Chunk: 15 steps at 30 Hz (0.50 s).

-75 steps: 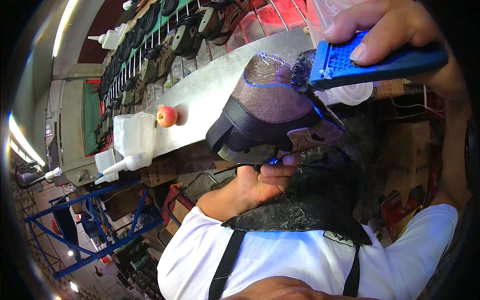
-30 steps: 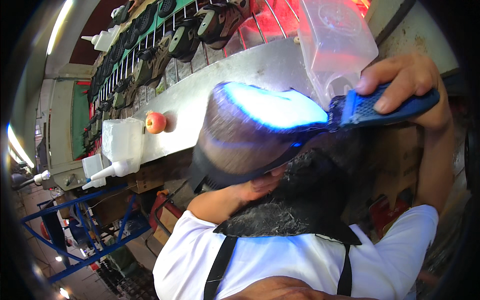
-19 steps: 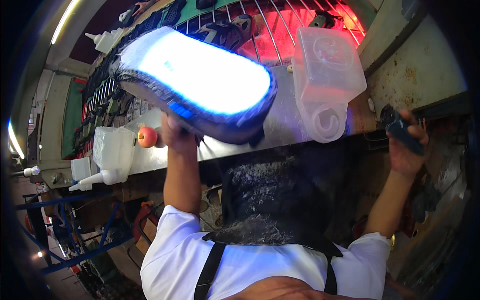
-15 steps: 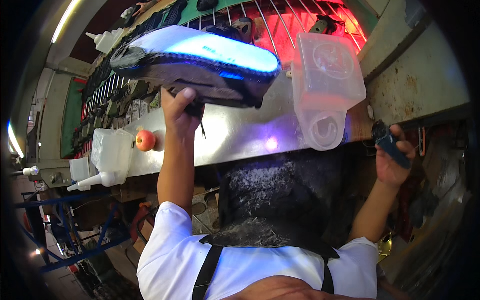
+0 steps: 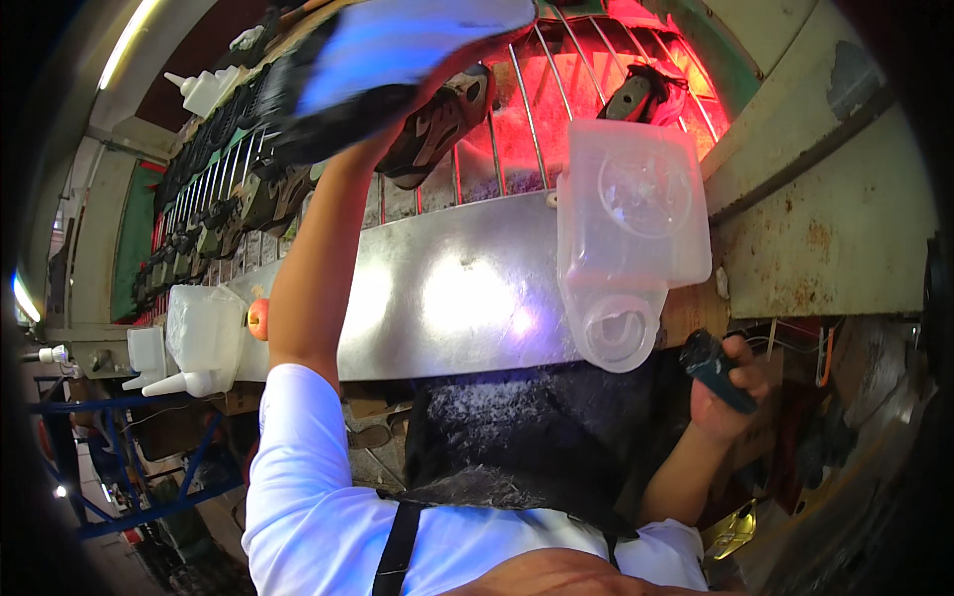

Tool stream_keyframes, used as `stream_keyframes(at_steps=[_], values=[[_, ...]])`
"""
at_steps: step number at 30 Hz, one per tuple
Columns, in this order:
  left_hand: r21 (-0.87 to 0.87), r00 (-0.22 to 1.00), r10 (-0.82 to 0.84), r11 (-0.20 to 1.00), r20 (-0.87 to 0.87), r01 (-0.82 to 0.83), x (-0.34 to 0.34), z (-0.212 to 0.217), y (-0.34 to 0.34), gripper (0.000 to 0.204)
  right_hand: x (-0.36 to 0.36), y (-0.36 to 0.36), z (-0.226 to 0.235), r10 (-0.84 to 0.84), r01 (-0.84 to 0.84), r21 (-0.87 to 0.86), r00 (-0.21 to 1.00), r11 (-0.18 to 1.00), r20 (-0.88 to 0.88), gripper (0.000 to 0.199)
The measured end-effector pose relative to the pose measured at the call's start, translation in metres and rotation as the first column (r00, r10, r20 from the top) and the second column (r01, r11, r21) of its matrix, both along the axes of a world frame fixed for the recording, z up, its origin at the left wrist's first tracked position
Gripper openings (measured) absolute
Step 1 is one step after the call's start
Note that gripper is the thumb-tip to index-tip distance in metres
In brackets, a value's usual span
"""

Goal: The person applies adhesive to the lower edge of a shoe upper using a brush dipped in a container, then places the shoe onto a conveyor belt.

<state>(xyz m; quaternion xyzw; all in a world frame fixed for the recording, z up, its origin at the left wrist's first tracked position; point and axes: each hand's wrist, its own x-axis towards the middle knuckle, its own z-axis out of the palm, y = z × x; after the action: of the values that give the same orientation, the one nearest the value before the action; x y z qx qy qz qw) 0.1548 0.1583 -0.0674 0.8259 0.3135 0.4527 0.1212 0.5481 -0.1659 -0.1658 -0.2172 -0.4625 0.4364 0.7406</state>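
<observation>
A shoe with a pale, blue-lit sole is held up over the rack at the top, blurred by motion. My left forearm reaches up to it, and the shoe hides most of the left hand and its fingers. Low on the right, my right hand is closed around a stubby dark-teal tool with a blackish end, perhaps a brush. It is apart from the shoe, below a translucent plastic container. Another brown shoe rests on the rack bars just under the held one.
A shiny metal ledge runs in front of a barred rack glowing red, where a grey shoe and several others lie. At left are an apple, a whitish container and a nozzle bottle. A rusty panel borders the right.
The shoe in my left hand has moved up and away over the rack, uncovering the brown shoe. My right hand, still around the dark tool, appears lower and farther left; the whole view has shifted.
</observation>
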Motion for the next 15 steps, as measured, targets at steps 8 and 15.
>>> stream_keyframes(at_steps=[8,15], values=[[0.446,0.849,-0.043,0.836,-0.527,0.319,0.075,0.026,0.109,0.052,-0.004,-0.003,-0.009,-0.075,0.074,0.023,0.995,0.997,0.064,0.017],[0.427,0.322,0.285,0.693,-0.903,0.581,0.126,-0.041,0.165,0.051,-0.017,-0.005,-0.005,-0.181,0.181,-0.016,0.981,0.983,-0.062,0.008]])
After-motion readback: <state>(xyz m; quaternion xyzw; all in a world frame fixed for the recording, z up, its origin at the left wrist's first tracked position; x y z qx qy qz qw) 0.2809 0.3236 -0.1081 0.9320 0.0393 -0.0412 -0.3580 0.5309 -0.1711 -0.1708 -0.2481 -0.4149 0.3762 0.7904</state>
